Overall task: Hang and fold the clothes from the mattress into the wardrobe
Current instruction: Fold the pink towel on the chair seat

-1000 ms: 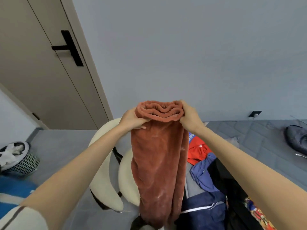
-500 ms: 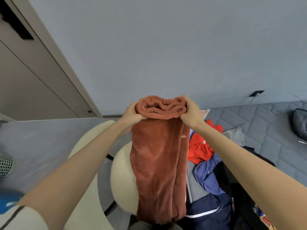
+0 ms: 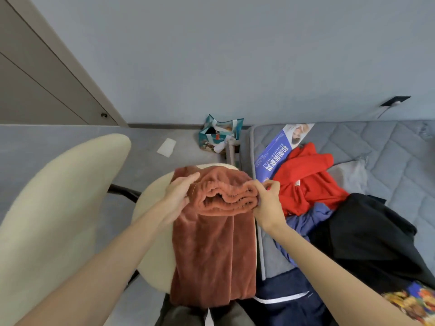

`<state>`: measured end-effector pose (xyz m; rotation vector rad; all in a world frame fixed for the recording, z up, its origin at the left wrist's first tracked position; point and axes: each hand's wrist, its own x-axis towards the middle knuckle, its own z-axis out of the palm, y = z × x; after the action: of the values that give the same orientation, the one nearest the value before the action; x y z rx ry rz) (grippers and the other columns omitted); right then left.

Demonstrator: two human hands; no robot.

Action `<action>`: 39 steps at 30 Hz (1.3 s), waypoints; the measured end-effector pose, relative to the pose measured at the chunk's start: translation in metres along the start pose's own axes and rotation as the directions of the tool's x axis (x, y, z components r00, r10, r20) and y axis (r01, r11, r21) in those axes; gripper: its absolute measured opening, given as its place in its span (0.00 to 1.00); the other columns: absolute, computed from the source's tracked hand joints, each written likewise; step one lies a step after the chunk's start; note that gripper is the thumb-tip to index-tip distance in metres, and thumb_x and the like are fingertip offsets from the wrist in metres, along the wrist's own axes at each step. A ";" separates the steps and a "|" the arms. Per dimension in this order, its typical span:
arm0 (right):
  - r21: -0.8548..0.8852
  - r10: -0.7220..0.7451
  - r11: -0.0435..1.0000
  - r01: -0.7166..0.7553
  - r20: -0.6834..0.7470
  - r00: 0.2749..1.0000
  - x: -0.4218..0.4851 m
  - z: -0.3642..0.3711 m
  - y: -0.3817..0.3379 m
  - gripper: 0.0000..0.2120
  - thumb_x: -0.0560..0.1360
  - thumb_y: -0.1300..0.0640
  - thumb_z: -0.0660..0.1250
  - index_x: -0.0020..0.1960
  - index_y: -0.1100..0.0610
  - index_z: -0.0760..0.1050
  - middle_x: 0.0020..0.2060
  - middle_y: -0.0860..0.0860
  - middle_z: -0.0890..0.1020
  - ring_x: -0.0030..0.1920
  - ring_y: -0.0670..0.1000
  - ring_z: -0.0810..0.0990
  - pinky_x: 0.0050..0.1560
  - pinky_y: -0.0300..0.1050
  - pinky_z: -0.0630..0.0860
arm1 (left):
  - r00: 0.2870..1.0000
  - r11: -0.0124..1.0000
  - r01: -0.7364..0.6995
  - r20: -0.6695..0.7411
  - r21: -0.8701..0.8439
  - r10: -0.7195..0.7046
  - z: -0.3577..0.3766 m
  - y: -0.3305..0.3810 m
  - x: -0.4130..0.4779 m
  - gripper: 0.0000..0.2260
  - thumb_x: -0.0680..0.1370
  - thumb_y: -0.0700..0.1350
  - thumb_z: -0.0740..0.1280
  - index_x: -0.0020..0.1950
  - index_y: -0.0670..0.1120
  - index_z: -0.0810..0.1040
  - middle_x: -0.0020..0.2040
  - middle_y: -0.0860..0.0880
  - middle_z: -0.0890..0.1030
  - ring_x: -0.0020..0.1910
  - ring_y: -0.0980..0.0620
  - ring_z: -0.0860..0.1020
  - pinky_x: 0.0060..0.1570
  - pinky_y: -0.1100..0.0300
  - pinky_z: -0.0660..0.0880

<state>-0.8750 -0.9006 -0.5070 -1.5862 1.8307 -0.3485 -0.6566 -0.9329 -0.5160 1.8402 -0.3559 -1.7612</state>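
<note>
Rust-brown fleece trousers lie draped over the cream chair seat, just beside the mattress. The left hand lays straight fingers against the waistband's left end, while the right hand pinches its right end. A red garment lies on the mattress.

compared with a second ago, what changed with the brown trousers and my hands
The brown trousers came down from being held up in the air and now drape over the cream chair seat, with the waistband tipped forward. The left hand has eased its grip, and its fingers lie straighter on the cloth. The right hand still pinches the waistband's right end. The clothes pile on the mattress stayed put.
</note>
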 end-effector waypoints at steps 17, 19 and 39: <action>0.474 0.554 0.491 -0.731 0.478 0.681 0.015 0.090 0.067 0.25 0.72 0.57 0.72 0.63 0.56 0.63 0.55 0.50 0.76 0.48 0.47 0.78 0.44 0.43 0.75 | 0.986 0.994 0.107 -0.126 0.006 -0.106 -0.012 -0.106 0.066 0.28 0.66 0.57 0.77 0.60 0.45 0.77 0.53 0.49 0.82 0.51 0.50 0.81 0.56 0.53 0.77; 0.506 0.554 0.423 -0.752 0.513 0.656 0.024 0.098 0.069 0.44 0.59 0.50 0.79 0.68 0.59 0.64 0.57 0.54 0.79 0.53 0.52 0.81 0.54 0.51 0.79 | 0.993 0.996 0.086 -0.077 -0.032 -0.089 -0.011 -0.099 0.075 0.27 0.65 0.57 0.77 0.59 0.45 0.79 0.51 0.49 0.84 0.50 0.51 0.82 0.56 0.54 0.77; -0.239 -0.191 0.947 0.215 0.120 0.974 0.052 0.092 0.049 0.42 0.70 0.59 0.65 0.78 0.45 0.50 0.77 0.52 0.52 0.74 0.59 0.55 0.73 0.54 0.56 | 0.555 0.110 -0.483 0.206 0.869 0.806 0.015 -0.081 0.079 0.27 0.76 0.42 0.64 0.75 0.48 0.62 0.69 0.43 0.67 0.70 0.44 0.64 0.68 0.45 0.64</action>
<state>-0.8547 -0.9182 -0.6199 -1.9387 1.6944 -0.1317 -0.6784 -0.9145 -0.6259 1.9476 -1.9355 -0.4987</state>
